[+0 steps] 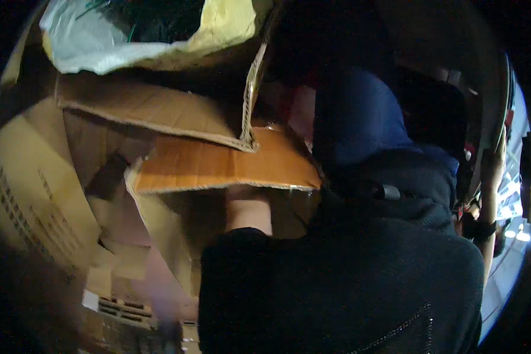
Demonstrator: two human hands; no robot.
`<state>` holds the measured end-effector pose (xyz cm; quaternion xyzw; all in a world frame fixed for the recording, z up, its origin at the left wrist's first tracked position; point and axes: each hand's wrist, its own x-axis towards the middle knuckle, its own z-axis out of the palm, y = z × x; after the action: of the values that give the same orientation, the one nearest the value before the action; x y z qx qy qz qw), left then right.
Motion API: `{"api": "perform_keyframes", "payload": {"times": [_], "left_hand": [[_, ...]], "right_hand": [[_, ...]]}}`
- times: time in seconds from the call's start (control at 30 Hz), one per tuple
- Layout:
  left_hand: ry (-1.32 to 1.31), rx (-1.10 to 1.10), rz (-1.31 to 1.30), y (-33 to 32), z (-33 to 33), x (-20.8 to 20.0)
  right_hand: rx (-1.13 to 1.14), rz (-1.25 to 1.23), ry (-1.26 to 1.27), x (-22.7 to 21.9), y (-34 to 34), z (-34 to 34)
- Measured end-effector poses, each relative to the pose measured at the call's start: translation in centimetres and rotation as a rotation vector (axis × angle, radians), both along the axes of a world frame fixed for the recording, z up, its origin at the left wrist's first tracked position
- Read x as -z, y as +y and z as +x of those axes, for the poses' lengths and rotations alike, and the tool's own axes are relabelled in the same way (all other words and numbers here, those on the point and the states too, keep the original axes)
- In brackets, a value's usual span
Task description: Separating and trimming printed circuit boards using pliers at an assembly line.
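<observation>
Bare forearm (249, 213) outstretched, grip hidden

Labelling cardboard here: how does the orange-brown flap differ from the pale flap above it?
The orange-brown flap is warmer and more saturated in colour; the pale flap is a duller tan. The orange-brown flap lies lower and nearer, just above a bare wrist that goes under it; the pale flap sits higher, under a yellow-white plastic bag. Both are flat corrugated cardboard with raw, frayed edges.
</observation>
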<state>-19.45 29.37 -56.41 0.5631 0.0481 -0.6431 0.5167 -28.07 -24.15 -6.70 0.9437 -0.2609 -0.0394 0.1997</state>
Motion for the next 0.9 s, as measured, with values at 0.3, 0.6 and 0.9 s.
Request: {"api": "perform_keyframes", "payload": {"times": [0.3,0.6,0.9], "left_hand": [[0.016,-0.132,-0.130,-6.2,6.9,0.5],[0.145,-0.317,-0.189,-8.9,6.3,0.2],[0.261,-0.618,-0.162,-7.3,4.7,-1.7]], "right_hand": [[0.129,-0.038,-0.075,0.5,1.9,0.1],[0.158,0.058,-0.171,0.2,2.5,0.7],[0.060,0.010,-0.170,0.4,0.8,0.5]]}}
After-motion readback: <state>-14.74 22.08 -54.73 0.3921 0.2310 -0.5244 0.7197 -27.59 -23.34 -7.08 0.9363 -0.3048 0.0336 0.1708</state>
